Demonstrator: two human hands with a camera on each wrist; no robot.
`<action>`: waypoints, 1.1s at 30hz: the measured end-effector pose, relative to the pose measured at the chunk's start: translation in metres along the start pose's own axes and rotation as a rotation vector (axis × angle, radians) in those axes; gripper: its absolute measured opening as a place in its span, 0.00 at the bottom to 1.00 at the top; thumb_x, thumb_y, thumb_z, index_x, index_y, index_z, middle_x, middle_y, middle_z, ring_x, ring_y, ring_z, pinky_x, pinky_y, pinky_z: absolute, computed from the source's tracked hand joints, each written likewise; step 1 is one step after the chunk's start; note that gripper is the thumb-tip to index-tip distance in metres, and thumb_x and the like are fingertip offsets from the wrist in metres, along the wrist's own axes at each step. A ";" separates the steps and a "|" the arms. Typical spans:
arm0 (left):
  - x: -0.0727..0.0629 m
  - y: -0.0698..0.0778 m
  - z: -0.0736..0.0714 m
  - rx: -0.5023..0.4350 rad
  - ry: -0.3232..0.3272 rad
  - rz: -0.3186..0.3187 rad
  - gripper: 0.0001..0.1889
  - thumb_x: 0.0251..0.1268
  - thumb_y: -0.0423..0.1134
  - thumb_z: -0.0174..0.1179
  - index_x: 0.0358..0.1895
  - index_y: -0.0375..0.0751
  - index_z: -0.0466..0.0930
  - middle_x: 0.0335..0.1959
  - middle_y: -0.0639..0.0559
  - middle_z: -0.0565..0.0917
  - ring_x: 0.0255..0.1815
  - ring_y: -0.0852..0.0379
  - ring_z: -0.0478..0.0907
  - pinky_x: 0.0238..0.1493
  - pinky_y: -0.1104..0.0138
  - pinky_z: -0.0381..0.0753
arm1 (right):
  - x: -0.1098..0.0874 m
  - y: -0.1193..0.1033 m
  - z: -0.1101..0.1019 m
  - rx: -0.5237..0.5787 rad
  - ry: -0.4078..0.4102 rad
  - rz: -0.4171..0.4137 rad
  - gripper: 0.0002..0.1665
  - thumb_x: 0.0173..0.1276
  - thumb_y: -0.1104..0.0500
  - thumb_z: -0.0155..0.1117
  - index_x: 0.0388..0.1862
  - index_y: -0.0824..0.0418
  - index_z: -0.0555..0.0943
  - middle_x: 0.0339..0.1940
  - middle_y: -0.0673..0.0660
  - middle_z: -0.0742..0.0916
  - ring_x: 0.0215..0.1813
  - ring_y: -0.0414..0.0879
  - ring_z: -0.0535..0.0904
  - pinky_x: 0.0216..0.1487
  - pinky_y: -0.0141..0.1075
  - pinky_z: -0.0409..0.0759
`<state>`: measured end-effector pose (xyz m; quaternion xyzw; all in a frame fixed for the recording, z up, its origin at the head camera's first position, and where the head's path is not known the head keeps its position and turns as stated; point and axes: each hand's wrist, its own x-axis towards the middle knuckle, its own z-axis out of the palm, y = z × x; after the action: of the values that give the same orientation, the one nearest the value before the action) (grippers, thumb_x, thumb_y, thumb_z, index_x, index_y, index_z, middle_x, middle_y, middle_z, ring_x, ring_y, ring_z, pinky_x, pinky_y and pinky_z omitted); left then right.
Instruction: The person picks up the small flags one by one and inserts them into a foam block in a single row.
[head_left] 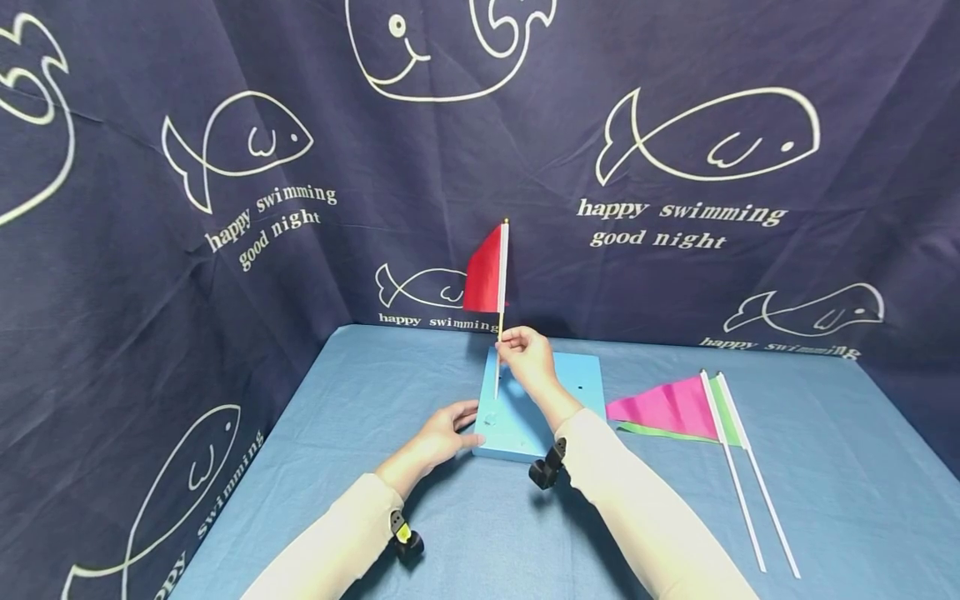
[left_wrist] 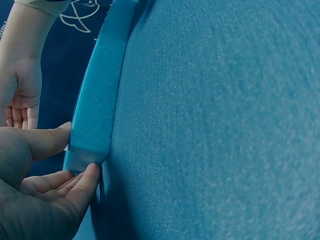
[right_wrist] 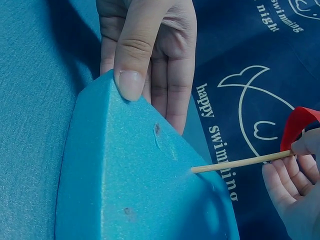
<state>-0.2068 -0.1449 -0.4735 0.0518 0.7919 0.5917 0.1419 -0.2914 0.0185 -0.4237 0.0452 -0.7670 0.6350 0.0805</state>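
Note:
A light-blue foam block [head_left: 528,421] lies flat on the table, with small dark holes and marks in its top. My left hand [head_left: 442,433] holds its near left corner; in the right wrist view the thumb [right_wrist: 131,82] presses on top, while the fingers are along the side. Between thumb and fingers, my right hand [head_left: 528,358] pinches the thin stick [right_wrist: 230,164] of a red flag [head_left: 483,275]. The flag stands nearly upright, its cloth towards the left. Its stick's lower end meets the block's top; how deep it goes I cannot tell.
To the right of the block, a pink flag [head_left: 675,408] overlaps a green flag [head_left: 731,421], their white poles pointing towards the near edge. A dark blue curtain [head_left: 480,167] with white fish drawings hangs behind and along the left of the blue-covered table [head_left: 360,392].

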 end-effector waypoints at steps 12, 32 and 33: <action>-0.001 0.004 0.000 0.003 0.002 -0.009 0.35 0.58 0.25 0.65 0.69 0.26 0.62 0.67 0.32 0.70 0.70 0.40 0.67 0.68 0.54 0.69 | 0.000 -0.001 -0.001 -0.018 0.000 0.001 0.07 0.61 0.68 0.67 0.38 0.70 0.82 0.29 0.63 0.85 0.25 0.44 0.83 0.36 0.41 0.87; -0.006 0.006 0.002 0.017 0.000 -0.033 0.35 0.60 0.26 0.64 0.70 0.29 0.61 0.69 0.33 0.68 0.71 0.40 0.66 0.66 0.54 0.72 | 0.003 -0.012 -0.050 -0.294 -0.037 -0.076 0.13 0.62 0.55 0.70 0.38 0.64 0.84 0.35 0.61 0.88 0.36 0.51 0.81 0.35 0.30 0.75; -0.006 0.006 0.002 0.021 -0.001 -0.032 0.35 0.60 0.26 0.64 0.70 0.29 0.61 0.69 0.33 0.68 0.71 0.40 0.66 0.66 0.54 0.72 | 0.003 -0.012 -0.055 -0.305 -0.036 -0.077 0.12 0.62 0.55 0.70 0.38 0.64 0.84 0.35 0.61 0.88 0.36 0.50 0.81 0.35 0.30 0.75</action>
<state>-0.2010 -0.1431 -0.4669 0.0407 0.7988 0.5808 0.1511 -0.2886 0.0699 -0.4013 0.0733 -0.8535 0.5067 0.0971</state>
